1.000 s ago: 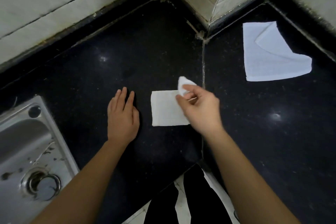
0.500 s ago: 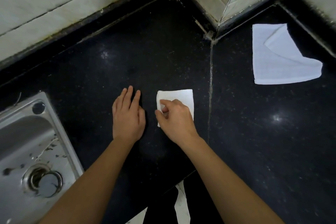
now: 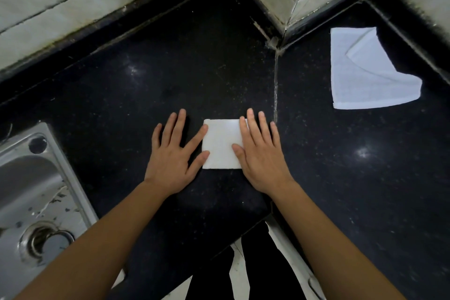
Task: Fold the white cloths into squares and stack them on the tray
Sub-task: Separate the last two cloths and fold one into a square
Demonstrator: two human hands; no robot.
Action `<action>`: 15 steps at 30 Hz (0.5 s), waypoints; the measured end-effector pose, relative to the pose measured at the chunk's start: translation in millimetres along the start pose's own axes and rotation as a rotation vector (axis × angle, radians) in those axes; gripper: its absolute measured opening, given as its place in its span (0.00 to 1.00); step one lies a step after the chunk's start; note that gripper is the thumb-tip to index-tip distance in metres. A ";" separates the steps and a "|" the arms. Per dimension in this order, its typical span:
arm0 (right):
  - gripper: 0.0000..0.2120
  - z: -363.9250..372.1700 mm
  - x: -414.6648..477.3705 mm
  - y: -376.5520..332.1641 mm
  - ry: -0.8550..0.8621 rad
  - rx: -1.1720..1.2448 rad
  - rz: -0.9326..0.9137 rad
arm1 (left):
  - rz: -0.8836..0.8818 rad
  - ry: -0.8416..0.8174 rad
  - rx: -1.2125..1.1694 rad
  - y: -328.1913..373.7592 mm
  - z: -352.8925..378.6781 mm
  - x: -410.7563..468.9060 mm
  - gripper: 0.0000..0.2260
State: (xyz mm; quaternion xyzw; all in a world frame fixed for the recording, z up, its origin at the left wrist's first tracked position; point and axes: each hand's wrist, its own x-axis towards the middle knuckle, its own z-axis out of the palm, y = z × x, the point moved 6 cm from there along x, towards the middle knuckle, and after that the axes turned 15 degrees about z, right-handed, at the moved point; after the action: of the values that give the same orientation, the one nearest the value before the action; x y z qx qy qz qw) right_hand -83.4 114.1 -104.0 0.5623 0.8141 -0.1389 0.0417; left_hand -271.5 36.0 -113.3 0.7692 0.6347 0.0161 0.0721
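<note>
Black counter (image 3: 170, 75), tiled walls (image 3: 73, 2), steel sink (image 3: 31, 190)

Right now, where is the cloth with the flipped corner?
In the head view, the cloth lies on the counter at the far right, beside the tiled wall corner, well apart from the folded cloth.

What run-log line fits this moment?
left hand: flat, touching folded cloth | right hand: flat on it | second cloth: corner turned over | tray: unseen

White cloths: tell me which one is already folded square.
The small cloth between left hand and right hand, a neat compact square. The larger cloth at the far right lies spread with one corner flipped over.
</note>
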 end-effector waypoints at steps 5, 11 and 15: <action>0.32 6.0 3.2 1.5 -0.009 -0.054 0.017 | -0.005 -0.064 0.008 -0.4 0.2 1.3 0.28; 0.33 7.5 4.7 0.0 -0.051 -0.086 0.016 | -0.019 -0.104 -0.009 -0.8 -1.0 2.0 0.29; 0.33 6.4 5.7 0.3 -0.065 -0.088 0.017 | -0.013 -0.087 -0.025 1.1 -5.0 4.3 0.33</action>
State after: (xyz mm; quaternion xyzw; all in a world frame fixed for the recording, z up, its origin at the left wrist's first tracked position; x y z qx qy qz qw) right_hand -85.8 117.7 -111.5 0.5622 0.8127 -0.1209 0.0938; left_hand -270.2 40.5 -108.5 0.7641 0.6358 -0.0099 0.1091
